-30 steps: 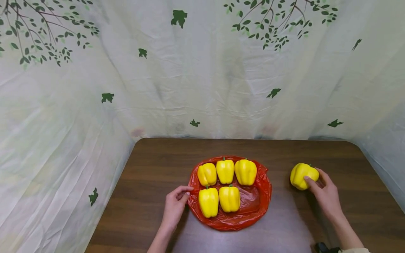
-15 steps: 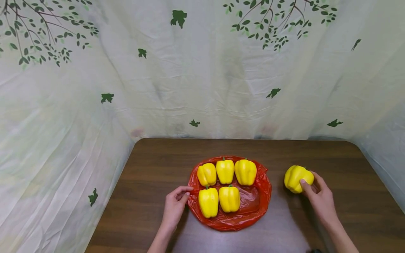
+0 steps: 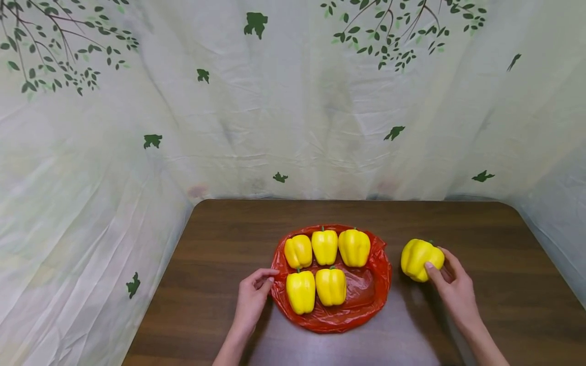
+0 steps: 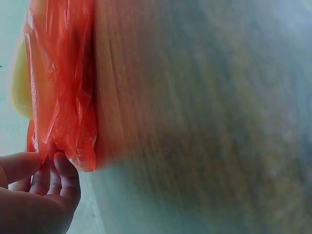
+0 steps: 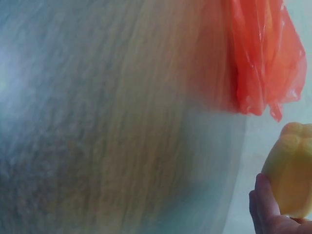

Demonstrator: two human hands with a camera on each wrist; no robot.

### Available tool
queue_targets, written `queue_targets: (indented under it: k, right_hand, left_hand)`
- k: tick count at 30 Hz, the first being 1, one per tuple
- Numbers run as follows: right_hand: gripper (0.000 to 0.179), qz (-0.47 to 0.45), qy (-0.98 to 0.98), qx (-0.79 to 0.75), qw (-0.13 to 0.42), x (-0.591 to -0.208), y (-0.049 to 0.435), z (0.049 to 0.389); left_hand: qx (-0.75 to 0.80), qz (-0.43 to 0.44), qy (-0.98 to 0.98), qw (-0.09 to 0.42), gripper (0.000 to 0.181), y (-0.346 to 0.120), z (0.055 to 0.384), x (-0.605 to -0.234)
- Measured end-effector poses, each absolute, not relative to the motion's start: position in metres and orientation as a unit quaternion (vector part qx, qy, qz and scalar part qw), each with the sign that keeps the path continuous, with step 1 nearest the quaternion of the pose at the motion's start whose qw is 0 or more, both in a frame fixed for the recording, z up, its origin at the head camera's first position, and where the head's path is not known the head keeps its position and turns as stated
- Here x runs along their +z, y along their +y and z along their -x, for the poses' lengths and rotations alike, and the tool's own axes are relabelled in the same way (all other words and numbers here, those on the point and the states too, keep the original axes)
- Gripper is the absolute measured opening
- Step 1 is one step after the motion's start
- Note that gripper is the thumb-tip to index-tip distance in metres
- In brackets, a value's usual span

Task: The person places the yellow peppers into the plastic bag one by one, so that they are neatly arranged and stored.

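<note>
My left hand (image 3: 253,300) pinches the left rim of a red plastic bag (image 3: 366,297), rolled open into a round shape on the table. Thumb and fingers meet on the film in the left wrist view, where the hand (image 4: 46,197) is at the bag's lower end (image 4: 73,112). Inside sit several yellow bell peppers: three in the back row (image 3: 325,247) and two in front (image 3: 331,287). Right of the bag, my right hand (image 3: 455,292) grips another yellow bell pepper (image 3: 418,259), its stem tilted away to the right. That pepper (image 5: 290,170) appears at the right wrist view's edge.
The brown wooden table (image 3: 229,229) carries the bag near its middle. A pale curtain (image 3: 302,112) with printed leaves and branches hangs behind the table and along its sides. Bare bag film shows at the front right of the bag's inside.
My right hand has carried its bell pepper leftward, closer to the bag. The left hand keeps its place on the rim, and the peppers in the bag stay put.
</note>
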State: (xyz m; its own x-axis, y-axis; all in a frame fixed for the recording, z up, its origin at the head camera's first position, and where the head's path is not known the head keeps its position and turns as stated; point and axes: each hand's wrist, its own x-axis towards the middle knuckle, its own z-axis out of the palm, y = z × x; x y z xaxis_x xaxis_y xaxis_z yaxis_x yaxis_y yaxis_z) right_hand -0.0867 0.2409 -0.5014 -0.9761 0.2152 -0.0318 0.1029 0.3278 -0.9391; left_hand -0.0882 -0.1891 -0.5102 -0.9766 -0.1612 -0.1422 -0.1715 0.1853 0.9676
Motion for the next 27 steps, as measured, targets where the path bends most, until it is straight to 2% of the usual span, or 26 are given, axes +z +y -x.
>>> queue_targets:
  k: [9, 18, 27]
  right_hand:
    - [0.063, 0.043, -0.816, 0.575, 0.042, -0.490, 0.231, 0.085]
    - [0.056, 0.003, -0.804, 0.591, 0.062, -0.487, 0.223, 0.083]
    - [0.057, -0.035, -0.790, 0.608, 0.071, -0.479, 0.209, 0.084]
  left_hand:
    - [0.620, 0.105, 0.777, -0.005, 0.020, -0.188, 0.087, -0.509]
    - [0.622, 0.105, 0.776, -0.007, 0.020, -0.188, 0.087, -0.512]
    - [0.622, 0.103, 0.776, -0.011, 0.020, -0.187, 0.089, -0.511]
